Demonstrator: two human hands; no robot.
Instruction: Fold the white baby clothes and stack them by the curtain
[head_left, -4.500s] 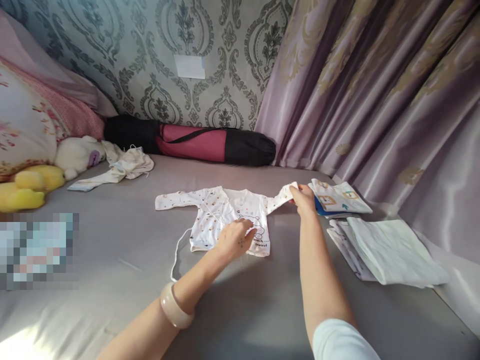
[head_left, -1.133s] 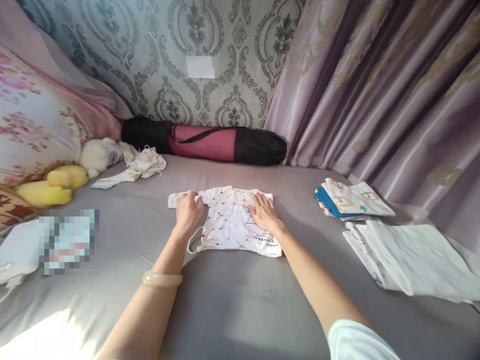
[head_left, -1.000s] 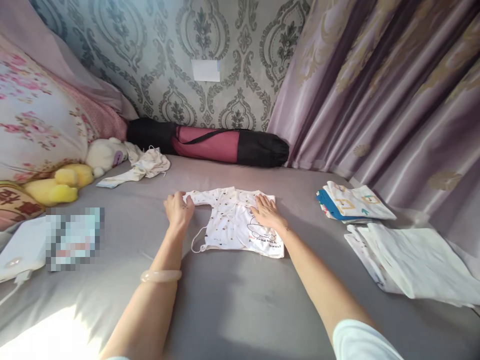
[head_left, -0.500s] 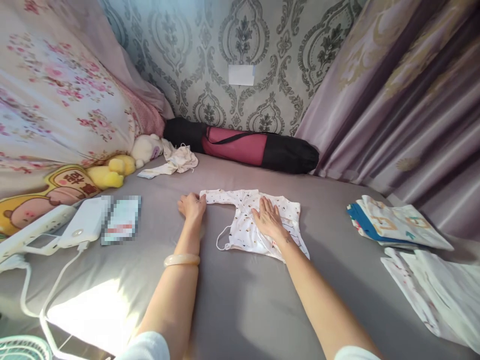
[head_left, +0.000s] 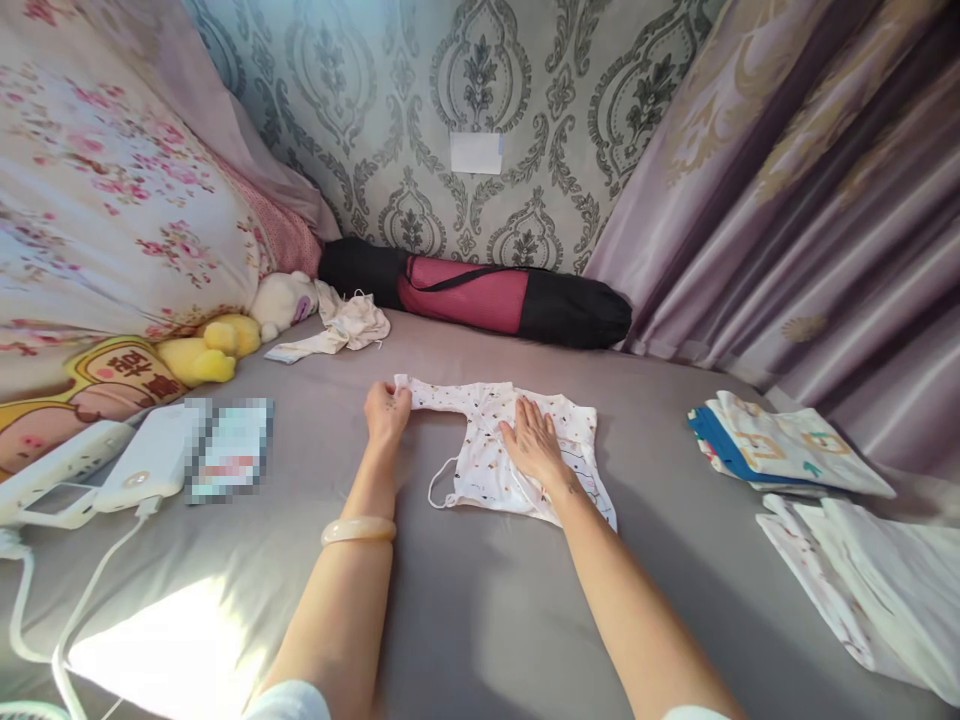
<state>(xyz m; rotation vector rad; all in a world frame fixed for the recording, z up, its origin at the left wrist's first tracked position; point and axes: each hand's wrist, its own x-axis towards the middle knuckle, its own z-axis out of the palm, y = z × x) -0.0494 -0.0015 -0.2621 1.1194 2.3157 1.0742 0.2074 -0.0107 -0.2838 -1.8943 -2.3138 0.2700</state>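
Note:
A small white baby top (head_left: 487,450) with a speckled print lies on the grey sheet, its left sleeve stretched out sideways and a white tie looped at its lower left. My left hand (head_left: 388,408) pinches the end of that sleeve, fingers closed. My right hand (head_left: 534,442) rests flat on the body of the top, palm down. On the right side of the top, part of a line drawing shows beside my right wrist; my hand and forearm cover some of the fabric.
Folded clothes (head_left: 787,445) and white cloths (head_left: 877,580) lie at the right. A black and red bag (head_left: 465,293) lies along the wall. Crumpled cloth (head_left: 349,325), plush toys (head_left: 217,350), a white power bank (head_left: 154,455) and a power strip (head_left: 64,465) are at the left.
My left hand's fingers have drawn in around the sleeve end, which has lifted slightly. My right hand stays flat on the top. The view has shifted a little.

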